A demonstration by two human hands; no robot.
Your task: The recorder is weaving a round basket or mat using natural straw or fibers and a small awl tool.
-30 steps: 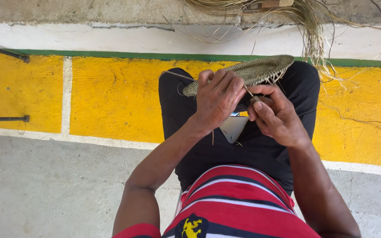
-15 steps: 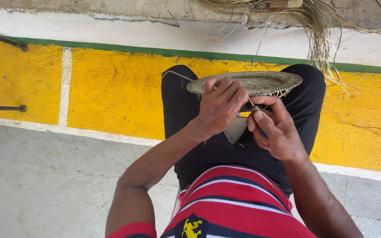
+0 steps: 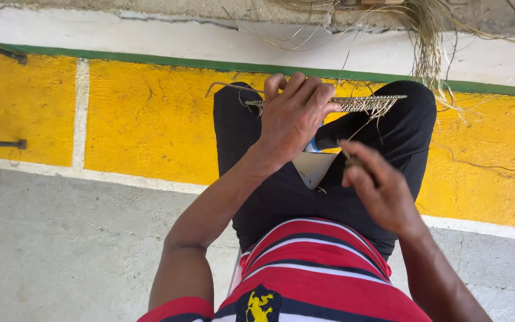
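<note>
Now flat round woven straw disc (image 3: pixel 353 104) sits edge-on over knees, my left hand (image 3: pixel 296 116) clamped on it. Right hand (image 3: pixel 377 188) pinches thin loose straw strand (image 3: pixel 365 128), fingers nearly closed. Weave part made; fringe at right edge unfinished.

The woven disc (image 3: pixel 359 104) lies edge-on above the knees (image 3: pixel 406 119), gripped at its left end by the left hand (image 3: pixel 293 116) — the right hand (image 3: pixel 377 188) hangs nearer the body, over the lap. Loose fibres (image 3: pixel 430 36) lie beyond, against the wall (image 3: pixel 150 39).
</note>
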